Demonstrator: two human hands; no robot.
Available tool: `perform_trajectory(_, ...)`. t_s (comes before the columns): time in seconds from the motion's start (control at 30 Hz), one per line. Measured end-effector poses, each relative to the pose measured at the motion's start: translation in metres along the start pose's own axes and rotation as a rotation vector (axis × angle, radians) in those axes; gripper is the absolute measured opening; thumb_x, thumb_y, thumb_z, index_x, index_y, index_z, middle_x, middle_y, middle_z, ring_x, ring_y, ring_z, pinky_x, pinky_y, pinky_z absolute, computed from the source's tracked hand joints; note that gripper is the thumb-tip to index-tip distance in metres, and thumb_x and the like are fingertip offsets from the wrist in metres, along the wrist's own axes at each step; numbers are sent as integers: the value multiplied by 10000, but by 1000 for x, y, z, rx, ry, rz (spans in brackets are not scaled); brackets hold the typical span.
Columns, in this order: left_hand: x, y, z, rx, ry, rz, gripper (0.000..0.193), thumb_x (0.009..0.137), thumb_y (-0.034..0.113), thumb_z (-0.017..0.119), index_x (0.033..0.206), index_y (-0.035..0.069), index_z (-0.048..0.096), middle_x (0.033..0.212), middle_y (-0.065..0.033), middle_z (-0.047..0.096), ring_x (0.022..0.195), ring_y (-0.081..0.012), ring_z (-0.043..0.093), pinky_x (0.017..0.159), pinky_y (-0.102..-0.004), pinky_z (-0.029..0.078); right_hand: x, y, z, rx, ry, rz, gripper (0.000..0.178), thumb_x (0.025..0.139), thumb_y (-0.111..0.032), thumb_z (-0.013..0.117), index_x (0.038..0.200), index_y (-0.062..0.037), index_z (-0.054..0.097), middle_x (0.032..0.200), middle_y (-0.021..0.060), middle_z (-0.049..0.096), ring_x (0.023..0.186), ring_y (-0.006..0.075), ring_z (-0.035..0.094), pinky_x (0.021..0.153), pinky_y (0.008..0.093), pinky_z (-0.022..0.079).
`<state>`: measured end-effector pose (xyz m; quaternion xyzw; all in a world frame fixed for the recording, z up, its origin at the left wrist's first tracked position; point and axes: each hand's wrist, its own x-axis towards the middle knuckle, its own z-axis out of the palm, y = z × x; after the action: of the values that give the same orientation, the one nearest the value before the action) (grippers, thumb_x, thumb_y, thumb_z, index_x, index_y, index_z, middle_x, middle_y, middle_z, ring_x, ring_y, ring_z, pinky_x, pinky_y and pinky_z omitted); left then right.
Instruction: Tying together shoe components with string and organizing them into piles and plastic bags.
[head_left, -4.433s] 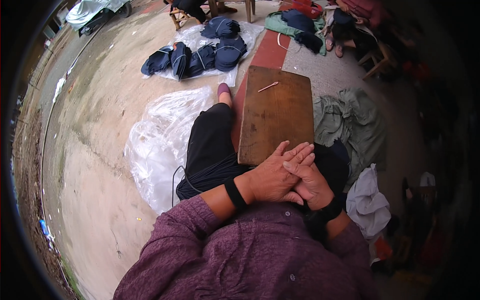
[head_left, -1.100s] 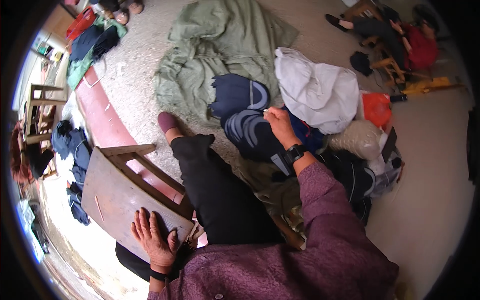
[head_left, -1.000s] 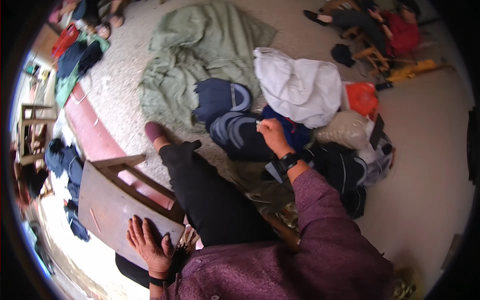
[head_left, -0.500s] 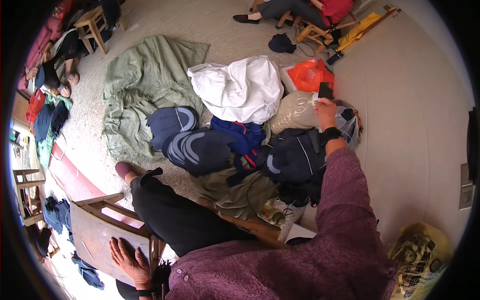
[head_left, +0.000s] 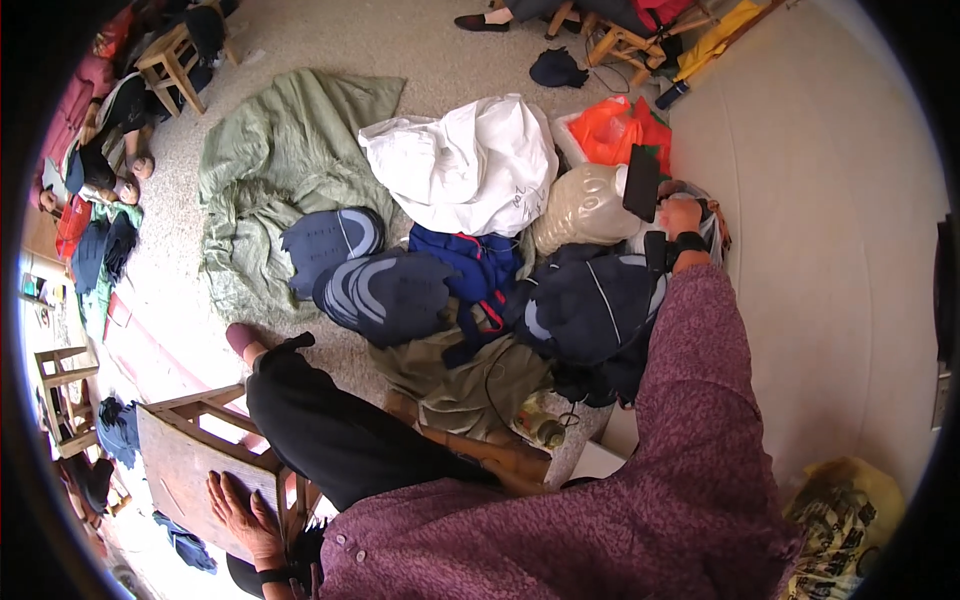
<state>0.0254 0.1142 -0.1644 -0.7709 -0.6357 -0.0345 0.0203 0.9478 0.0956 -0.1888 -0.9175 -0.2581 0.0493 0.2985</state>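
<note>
My left hand point(head_left: 246, 518) lies with fingers spread on the seat of a wooden stool point(head_left: 185, 480). Out at the far right, my right hand point(head_left: 680, 217) is closed at the edge of a dark, flat rectangular thing point(head_left: 641, 184), whose exact kind I cannot make out. That thing stands by the neck of a big translucent plastic jug point(head_left: 583, 210) lying on its side. Beside my right wrist is a clear plastic bag point(head_left: 712, 225), partly hidden by the hand. Dark navy cloth pieces point(head_left: 590, 310), one bundle tied with a pale cord, lie just nearer.
A white sack point(head_left: 465, 165), a green woven sheet point(head_left: 290, 150) and stacked dark pieces with grey curves point(head_left: 385, 300) cover the floor ahead. An orange bag point(head_left: 605, 128) lies behind the jug. A wall point(head_left: 800, 250) bounds the right; other people sit at the far edges.
My right hand has shifted right and a little nearer, and the dark flat thing shows larger. The whole view has moved slightly. My left hand stays on the stool.
</note>
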Motion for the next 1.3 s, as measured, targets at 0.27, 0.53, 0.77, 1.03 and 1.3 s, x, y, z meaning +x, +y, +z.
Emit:
perform_trajectory(0.27,1,-2,2,-6,14,22,632,963,495,360,1368,11,392,1441,-213,354,1339,-389,312,1085,-517,225,-28,-30,-30,560,21,190,64,836,-16,555,843,-16,619,816,97,646,697,210,642,623,279,522)
perform_trajectory(0.53,0,-3,1,16,-19,-7,647,957,509,356,1369,11,389,1447,-205,347,1334,-390,311,1086,-512,229,-55,29,-52,486,71,270,82,818,-36,573,865,-6,634,816,95,649,688,208,651,581,278,516)
perform_trajectory(0.77,-5,1,-7,49,-36,-34,646,960,511,342,1375,17,381,1452,-206,336,1336,-397,301,1093,-509,216,-105,34,36,-601,-193,-353,263,751,-218,674,890,5,660,926,222,652,833,414,617,752,439,504)
perform_trajectory(1.03,1,-4,5,9,-11,-6,610,968,477,352,1366,17,398,1442,-215,346,1333,-396,313,1093,-499,236,-151,-30,78,-835,-478,-285,701,795,-500,631,1321,-68,466,1353,211,466,1320,356,338,1068,530,244)
perform_trajectory(1.3,-1,-8,14,-34,17,-25,565,983,420,364,1351,-7,407,1423,-228,363,1311,-401,345,1077,-494,277,-165,14,79,-831,-610,-117,825,821,-683,460,1426,-130,361,1457,204,346,1414,307,188,1125,516,70)
